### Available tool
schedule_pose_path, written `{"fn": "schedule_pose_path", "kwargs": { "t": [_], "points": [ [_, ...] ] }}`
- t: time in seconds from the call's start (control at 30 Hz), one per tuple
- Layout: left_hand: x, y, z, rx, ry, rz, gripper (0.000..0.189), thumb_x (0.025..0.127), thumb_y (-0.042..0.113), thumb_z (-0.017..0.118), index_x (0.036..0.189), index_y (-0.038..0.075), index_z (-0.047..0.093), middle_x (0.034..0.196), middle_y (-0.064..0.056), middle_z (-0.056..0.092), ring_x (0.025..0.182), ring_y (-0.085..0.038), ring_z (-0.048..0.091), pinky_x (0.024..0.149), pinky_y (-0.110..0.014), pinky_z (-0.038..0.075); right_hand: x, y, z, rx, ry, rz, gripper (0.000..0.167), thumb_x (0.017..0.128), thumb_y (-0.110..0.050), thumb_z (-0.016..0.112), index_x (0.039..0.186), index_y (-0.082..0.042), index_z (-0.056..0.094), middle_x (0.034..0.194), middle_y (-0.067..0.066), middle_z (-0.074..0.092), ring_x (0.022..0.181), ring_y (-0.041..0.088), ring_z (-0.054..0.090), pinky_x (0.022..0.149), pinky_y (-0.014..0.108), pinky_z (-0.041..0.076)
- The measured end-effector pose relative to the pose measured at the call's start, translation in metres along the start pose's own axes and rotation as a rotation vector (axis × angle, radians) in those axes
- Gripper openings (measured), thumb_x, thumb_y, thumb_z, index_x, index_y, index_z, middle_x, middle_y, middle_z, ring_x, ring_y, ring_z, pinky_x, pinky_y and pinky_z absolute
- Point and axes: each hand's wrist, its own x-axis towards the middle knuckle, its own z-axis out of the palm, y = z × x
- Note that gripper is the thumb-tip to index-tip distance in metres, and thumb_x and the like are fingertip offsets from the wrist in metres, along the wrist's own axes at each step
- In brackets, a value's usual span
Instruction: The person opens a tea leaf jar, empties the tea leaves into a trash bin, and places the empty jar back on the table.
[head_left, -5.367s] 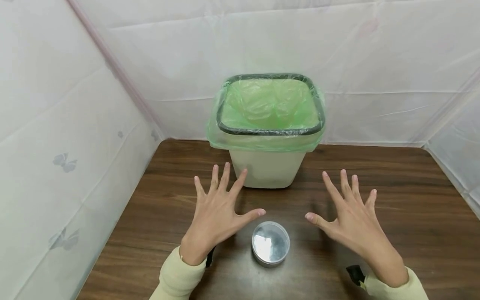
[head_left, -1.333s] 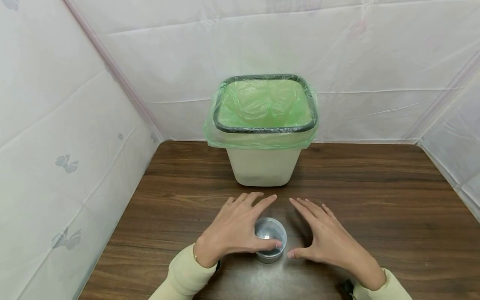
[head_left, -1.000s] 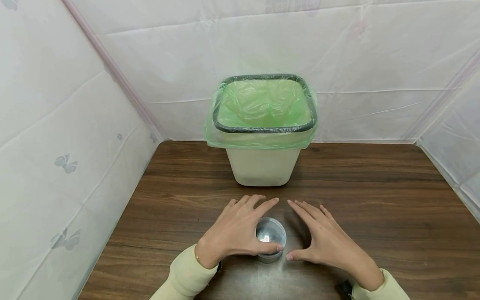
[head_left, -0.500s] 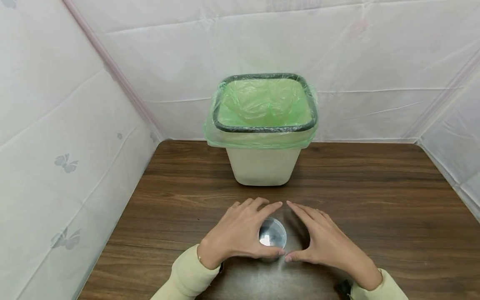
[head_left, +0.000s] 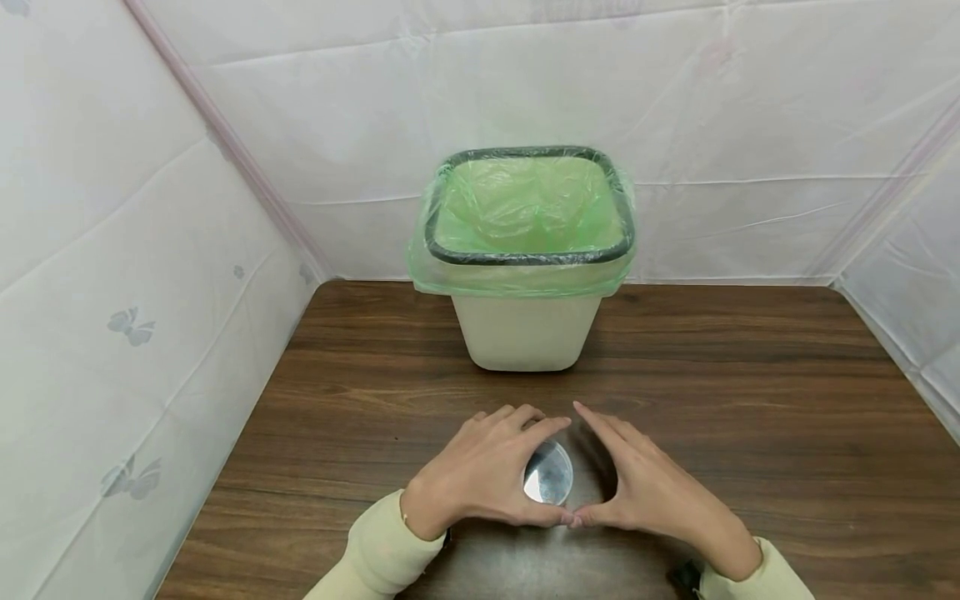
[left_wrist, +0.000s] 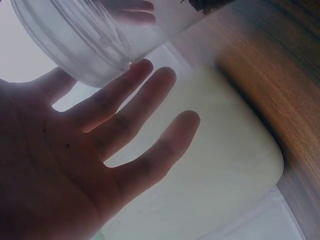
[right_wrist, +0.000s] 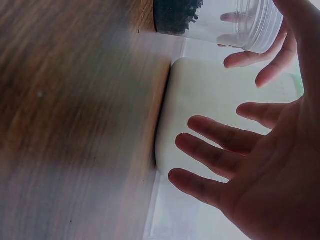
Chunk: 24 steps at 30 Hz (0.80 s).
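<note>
A clear round jar [head_left: 548,473] with a screw lid stands upright on the wooden table, dark bits in its bottom showing in the right wrist view. My left hand [head_left: 480,475] curves loosely around its left side, thumb in front and fingers behind. In the left wrist view those fingers [left_wrist: 145,112] are spread and loosely bent beside the jar's lid [left_wrist: 75,42]; whether they touch it I cannot tell. My right hand [head_left: 656,483] stays to the right, apart from the jar, its fingers [right_wrist: 215,155] spread. Both thumb tips meet or nearly meet in front of the jar.
Behind the hands stands a cream bin [head_left: 525,333] with a dark rim ring and a green bag [head_left: 525,285] folded over its edge. White sheeting [head_left: 300,108] walls the back and sides of the brown table [head_left: 750,367].
From wide apart and spread, both hands have come in around the jar. Lately the left hand has shifted right and slightly nearer; the right has barely moved. The jar stays in place.
</note>
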Motion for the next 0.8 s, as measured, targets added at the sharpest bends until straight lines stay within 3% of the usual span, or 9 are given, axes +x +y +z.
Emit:
{"fn": "schedule_pose_path", "kwargs": {
  "t": [0.37,0.8],
  "points": [
    [0.001,0.002,0.005,-0.061,-0.007,0.037,0.094,0.072,0.083,0.065,0.145,0.025,0.055,0.126,0.004,0.058,0.105,-0.016,0.060,0.074,-0.034,0.055,-0.001,-0.003,0.001,0.053,-0.034,0.042,0.125,0.064,-0.078,0.076,0.163,-0.031,0.015,0.148,0.013,0.046,0.133,0.032,0.047,0.098,0.053,0.048],
    [0.000,0.005,0.010,-0.010,0.017,0.057,0.085,0.072,0.076,0.071,0.137,0.024,0.059,0.116,0.007,0.059,0.095,-0.011,0.060,0.064,-0.027,0.052,0.001,-0.002,0.000,0.073,-0.036,0.022,0.128,0.063,-0.078,0.077,0.163,-0.028,0.016,0.148,0.014,0.047,0.133,0.032,0.049,0.099,0.052,0.048]
  ]
}}
